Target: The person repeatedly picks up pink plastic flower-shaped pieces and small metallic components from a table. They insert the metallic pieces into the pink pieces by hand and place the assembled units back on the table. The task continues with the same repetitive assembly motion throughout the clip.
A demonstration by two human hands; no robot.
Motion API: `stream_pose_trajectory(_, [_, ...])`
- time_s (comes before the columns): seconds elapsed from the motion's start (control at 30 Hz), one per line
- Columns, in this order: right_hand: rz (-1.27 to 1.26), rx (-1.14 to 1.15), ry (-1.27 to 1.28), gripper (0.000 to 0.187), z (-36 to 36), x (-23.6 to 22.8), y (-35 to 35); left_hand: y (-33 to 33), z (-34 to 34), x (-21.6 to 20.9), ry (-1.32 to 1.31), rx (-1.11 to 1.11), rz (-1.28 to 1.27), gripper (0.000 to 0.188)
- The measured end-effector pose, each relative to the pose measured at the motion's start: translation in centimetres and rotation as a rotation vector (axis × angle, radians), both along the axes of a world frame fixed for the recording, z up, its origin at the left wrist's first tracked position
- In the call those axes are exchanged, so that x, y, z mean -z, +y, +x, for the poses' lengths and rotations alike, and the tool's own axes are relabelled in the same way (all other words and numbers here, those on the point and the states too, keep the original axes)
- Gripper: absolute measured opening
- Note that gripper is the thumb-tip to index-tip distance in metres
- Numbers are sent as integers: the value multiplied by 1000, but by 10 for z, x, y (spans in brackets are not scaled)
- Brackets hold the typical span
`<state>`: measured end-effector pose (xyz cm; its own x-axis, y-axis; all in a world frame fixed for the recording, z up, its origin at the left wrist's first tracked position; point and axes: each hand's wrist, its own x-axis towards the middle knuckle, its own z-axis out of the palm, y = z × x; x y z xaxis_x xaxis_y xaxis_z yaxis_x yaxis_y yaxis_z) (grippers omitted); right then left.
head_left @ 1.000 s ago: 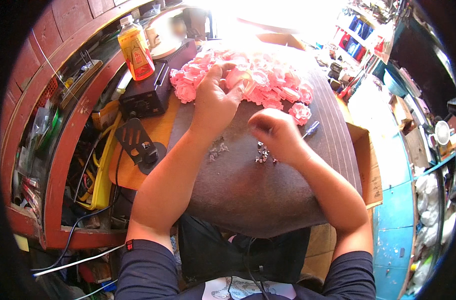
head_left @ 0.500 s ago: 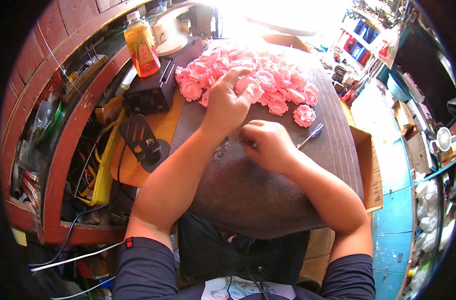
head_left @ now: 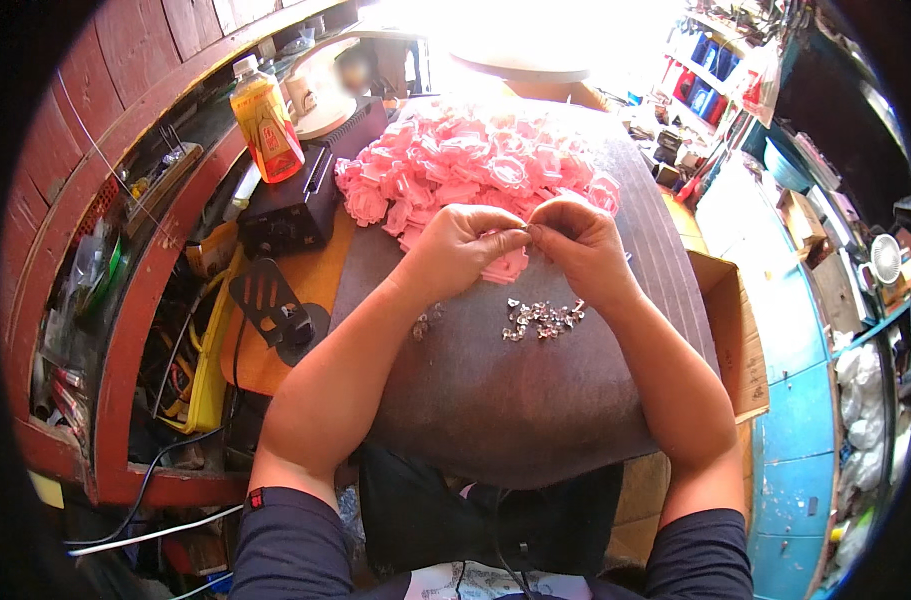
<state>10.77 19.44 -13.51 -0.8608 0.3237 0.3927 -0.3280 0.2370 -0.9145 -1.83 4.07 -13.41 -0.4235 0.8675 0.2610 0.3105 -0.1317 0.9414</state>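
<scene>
My left hand point(head_left: 465, 245) and my right hand point(head_left: 583, 250) meet above the dark work surface, thumbs and forefingers pinched tip to tip. Just beneath my left fingers shows a pink flower-shaped piece point(head_left: 505, 266), which appears held there. Something tiny and pale sits between the fingertips, too small to name. Behind both hands spreads a large heap of similar pink pieces point(head_left: 455, 160). Small shiny metal bits point(head_left: 543, 318) lie in a loose cluster below my right hand. A few more metal bits point(head_left: 427, 320) lie by my left forearm.
At left, a drink bottle point(head_left: 267, 125) stands on a black box point(head_left: 290, 200), with a black slotted stand point(head_left: 270, 305) nearer. A yellow crate point(head_left: 210, 375) sits below. An open cardboard box point(head_left: 740, 335) adjoins the right edge of the work surface point(head_left: 495, 410).
My left hand has drawn back from the heap with a pink piece. My right hand has risen from the metal bits, uncovering them, and joined the left fingertips. The view has shifted slightly.
</scene>
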Motion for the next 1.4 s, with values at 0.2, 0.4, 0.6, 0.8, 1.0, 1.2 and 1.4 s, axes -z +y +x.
stream_pose_trajectory(0.2, [-35, 13, -108, 4, 0, -1, 1, -1, 5, 0, 558, -233, 109, 15])
stream_pose_trajectory(0.4, [-87, -46, -152, 6, 0, 1, 7, -1, 12, -4, 639, -304, 164, 13])
stream_pose_trajectory(0.6, [-163, -54, -238, 8, -2, 1, 6, -1, 10, 0, 694, -296, 169, 8])
stream_pose_trajectory(0.8, [-261, -57, -264, 9, 0, -1, 4, -2, 15, -3, 740, -333, 156, 8])
stream_pose_trajectory(1.0, [-218, -48, -265, 10, -1, 3, 5, -2, 17, -4, 873, -378, 194, 13])
stream_pose_trajectory(1.2, [-124, -2, -232, 8, -1, 0, 5, 0, 17, -2, 795, -377, 196, 12])
stream_pose_trajectory(1.4, [-36, 92, -77, 7, 1, -8, 9, 2, 8, 4, 334, -356, 141, 26])
